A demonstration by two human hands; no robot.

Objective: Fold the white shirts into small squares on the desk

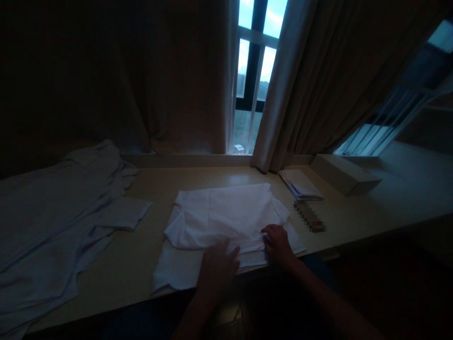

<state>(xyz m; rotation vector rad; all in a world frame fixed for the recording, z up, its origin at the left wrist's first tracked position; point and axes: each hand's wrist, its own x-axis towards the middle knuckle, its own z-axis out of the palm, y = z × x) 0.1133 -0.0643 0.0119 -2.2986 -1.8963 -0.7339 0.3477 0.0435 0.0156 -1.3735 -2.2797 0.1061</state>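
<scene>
A white cloth garment (226,212) lies partly folded on the pale table, its upper layer turned over a lower layer that shows along the front edge. My right hand (278,243) pinches the fabric at the garment's front right. On the front middle of the cloth is my left hand (219,264), somewhat blurred, with its fingers apart and no fabric visibly gripped. Creases run across the upper layer near both hands.
More white garments (53,217) lie spread in a pile at the left. A folded white cloth (300,184) and a pale box (345,174) sit at the back right, with a pixelated item (309,216) in front. Curtains (283,94) hang behind the table (138,255).
</scene>
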